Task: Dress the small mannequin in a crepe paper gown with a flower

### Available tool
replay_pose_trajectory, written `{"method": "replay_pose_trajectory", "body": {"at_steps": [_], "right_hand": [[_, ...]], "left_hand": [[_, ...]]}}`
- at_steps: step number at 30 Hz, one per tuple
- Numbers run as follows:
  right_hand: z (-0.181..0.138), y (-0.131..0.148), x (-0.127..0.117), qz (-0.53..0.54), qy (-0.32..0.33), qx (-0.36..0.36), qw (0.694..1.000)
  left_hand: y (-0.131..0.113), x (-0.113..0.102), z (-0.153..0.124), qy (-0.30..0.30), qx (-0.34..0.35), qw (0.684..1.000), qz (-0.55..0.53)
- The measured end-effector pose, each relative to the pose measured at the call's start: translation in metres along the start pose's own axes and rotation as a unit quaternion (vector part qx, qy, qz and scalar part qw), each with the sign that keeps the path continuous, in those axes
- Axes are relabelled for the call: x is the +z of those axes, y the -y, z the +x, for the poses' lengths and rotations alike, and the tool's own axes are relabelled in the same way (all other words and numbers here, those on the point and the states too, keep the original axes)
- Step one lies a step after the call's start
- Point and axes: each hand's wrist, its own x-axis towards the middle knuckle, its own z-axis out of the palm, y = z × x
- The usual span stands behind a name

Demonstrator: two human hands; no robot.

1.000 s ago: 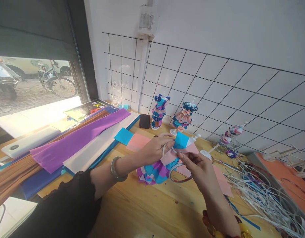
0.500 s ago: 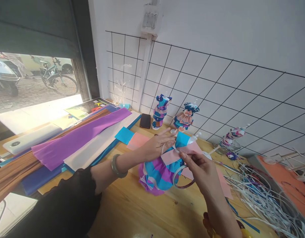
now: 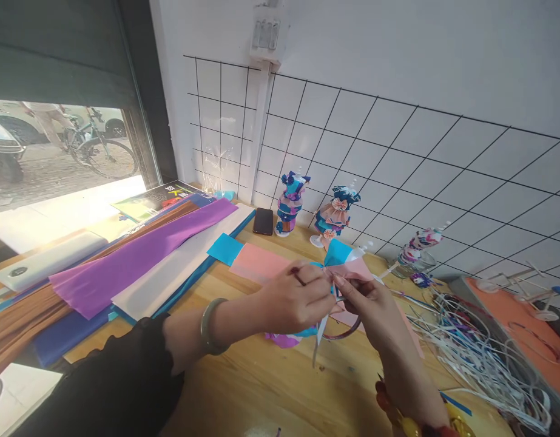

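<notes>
"Head view: where do you see the paper-dressed figure (image 3: 338, 252)?"

"Over the middle of the desk (image 3: 243, 391), between the two hands, tilted to the right, with its blue top showing and part of the purple skirt peeping out beneath."

"And the grip of each hand?"

"The right hand (image 3: 338, 280) has thumb and fingers closed on the figure at its waist, where a band of pink paper crosses. The left hand (image 3: 303, 296) is curled, its fingertips meeting the right ones; I can't tell exactly what they pinch, since the knuckles cover it."

"Something pale hangs below them."

"A narrow white strip (image 3: 317, 347), and next to it a ring (image 3: 347, 332) under the right hand."

"What lies to the left?"

"A pink sheet (image 3: 261, 262) joining a blue sheet (image 3: 225, 249), then a long purple sheet (image 3: 147, 255) over brown and cream ones. A phone (image 3: 263, 221) lies just beside a standing figure (image 3: 289, 203) near the wall."

"And to the right?"

"Another dressed figure (image 3: 335, 212), then a slanted figure (image 3: 420, 246) by a glass jar, and a tangled heap of white strings (image 3: 484, 349)."
</notes>
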Motion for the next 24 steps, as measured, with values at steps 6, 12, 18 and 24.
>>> {"method": "replay_pose_trajectory", "body": {"at_steps": [6,12,18,24], "right_hand": [[0.001,-0.001,-0.007,0.025,0.015,0.024,0.999],[-0.005,0.01,-0.003,-0.031,0.017,0.028,0.999],[-0.014,0.02,0.004,-0.052,0.039,-0.003,0.998],[-0.017,0.022,0.007,-0.044,0.078,-0.013,0.996]], "left_hand": [[0.003,-0.006,0.006,0.086,0.054,0.995,0.0],[0.022,-0.018,0.008,-0.006,-0.168,0.943,-0.287],[0.027,-0.012,0.01,0.075,-0.313,0.864,-0.387],[0.03,-0.017,0.01,0.105,-0.322,0.816,-0.467]]}}
